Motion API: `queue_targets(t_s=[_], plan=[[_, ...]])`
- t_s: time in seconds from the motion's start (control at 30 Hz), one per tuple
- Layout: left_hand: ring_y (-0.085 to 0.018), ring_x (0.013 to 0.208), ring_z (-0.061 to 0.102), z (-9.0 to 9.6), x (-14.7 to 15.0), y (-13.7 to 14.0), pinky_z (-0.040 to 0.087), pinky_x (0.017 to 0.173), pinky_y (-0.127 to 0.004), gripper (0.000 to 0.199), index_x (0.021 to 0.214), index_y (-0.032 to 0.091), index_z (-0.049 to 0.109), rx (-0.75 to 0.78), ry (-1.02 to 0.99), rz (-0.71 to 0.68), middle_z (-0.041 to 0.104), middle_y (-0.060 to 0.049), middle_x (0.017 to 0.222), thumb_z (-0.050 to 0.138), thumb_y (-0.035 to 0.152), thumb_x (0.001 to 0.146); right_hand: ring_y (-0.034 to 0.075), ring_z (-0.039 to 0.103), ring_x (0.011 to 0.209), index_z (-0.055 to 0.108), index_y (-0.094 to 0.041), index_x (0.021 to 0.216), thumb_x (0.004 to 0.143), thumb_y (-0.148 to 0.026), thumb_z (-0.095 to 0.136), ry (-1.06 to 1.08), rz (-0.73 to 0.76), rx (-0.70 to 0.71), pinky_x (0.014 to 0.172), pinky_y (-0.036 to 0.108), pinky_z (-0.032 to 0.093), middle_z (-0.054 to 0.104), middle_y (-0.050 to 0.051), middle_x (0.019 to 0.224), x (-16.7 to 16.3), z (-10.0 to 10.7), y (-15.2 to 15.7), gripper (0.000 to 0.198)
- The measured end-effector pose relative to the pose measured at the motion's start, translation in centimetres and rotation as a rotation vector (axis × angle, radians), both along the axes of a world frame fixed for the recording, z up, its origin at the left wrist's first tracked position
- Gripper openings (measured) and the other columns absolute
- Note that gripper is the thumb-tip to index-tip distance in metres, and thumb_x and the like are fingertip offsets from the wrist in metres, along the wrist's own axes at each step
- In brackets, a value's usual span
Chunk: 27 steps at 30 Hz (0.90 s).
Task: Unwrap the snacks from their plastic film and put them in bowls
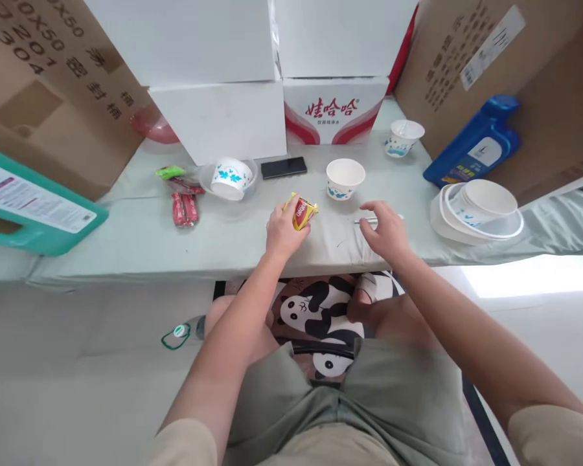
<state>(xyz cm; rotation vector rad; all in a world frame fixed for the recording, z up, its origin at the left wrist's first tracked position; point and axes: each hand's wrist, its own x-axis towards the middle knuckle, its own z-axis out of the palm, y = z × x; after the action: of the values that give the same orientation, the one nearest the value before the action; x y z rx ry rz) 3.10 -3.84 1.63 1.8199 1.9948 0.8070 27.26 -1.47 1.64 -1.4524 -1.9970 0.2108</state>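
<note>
One yellow-red packet (303,212) pinched in left fingers (287,210), right fingers (379,207) parted, carton (337,110) behind reading 娃哈哈

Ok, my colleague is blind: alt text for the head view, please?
A person's left hand holds a yellow-and-red packet at a cloth-covered table; the right hand, thumb and forefinger parted, is over a thin silvery stick. Beyond them are a phone and a paper cup.
</note>
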Motion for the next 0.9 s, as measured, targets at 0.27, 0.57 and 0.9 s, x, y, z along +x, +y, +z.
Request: queue_targets(t_s=[0.27,0.57,0.9], plan=[[-0.035,0.153,0.036,-2.5,0.1,4.1,0.027,0.123,-0.061,0.073,0.154,0.024,0.045,-0.010,-0.022,-0.085,0.043,-0.020,0.159,0.063,0.048,0.087,0.033,0.057,0.129,0.067,-0.019,0.122,0.089,-0.021,0.055,-0.371,0.013,-0.022,0.111,0.052,0.036,0.071,0.015,0.128,-3.1,0.4,10.1,0.035],[-0.037,0.139,0.050,-4.1,0.5,4.3,0.041,0.116,-0.060,0.067,0.145,0.028,0.055,0.000,-0.095,-0.215,0.047,-0.016,0.150,0.070,0.043,0.081,0.029,0.070,0.091,0.069,-0.021,0.098,0.092,-0.030,0.052,-0.330,-0.276,0.391,0.086,0.044,0.049,0.076,0.015,0.094,9.5,2.5,6.5,0.020],[-0.041,0.135,0.051,-4.5,0.2,5.4,0.048,0.111,-0.064,0.056,0.136,0.027,0.060,0.160,-0.225,-0.115,0.050,-0.018,0.140,0.069,0.039,0.081,0.033,0.062,0.096,0.068,-0.022,0.089,0.087,-0.032,0.044,-0.578,-0.696,0.230,0.084,0.047,0.039,0.071,0.018,0.086,23.6,3.5,2.6,0.026]])
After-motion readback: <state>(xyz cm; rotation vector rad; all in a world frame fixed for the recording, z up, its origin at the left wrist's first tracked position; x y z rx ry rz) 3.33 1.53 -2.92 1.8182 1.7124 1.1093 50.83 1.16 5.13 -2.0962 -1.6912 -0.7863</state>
